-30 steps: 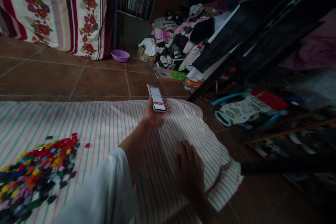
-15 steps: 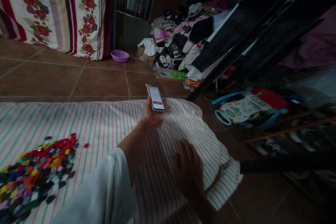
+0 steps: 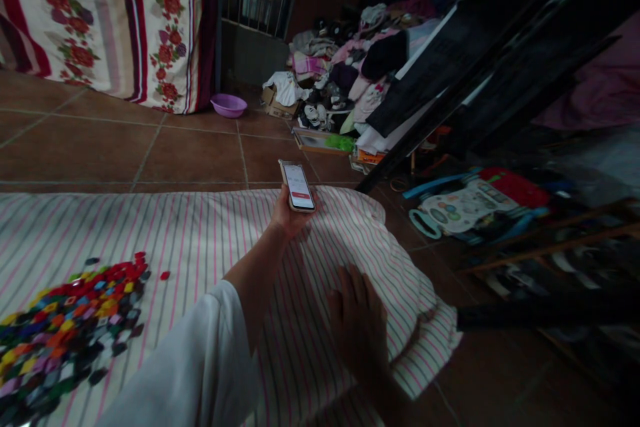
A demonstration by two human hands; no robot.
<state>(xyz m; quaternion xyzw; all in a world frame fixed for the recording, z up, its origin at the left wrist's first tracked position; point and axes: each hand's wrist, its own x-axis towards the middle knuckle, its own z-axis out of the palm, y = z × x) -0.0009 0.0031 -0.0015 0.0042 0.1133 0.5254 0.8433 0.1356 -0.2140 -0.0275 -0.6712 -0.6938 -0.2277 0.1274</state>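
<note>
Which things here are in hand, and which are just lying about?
In hand: phone, held by the left hand; striped sheet, under the right hand.

Lying about: coloured tiles, purple basin, clothes pile, toy.

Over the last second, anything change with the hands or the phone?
Nothing visibly changed. The left hand still holds the lit phone up over the striped sheet, and the right hand still rests flat on the sheet near its edge. The pile of coloured pieces lies where it was; only the view shifts slightly.
</note>
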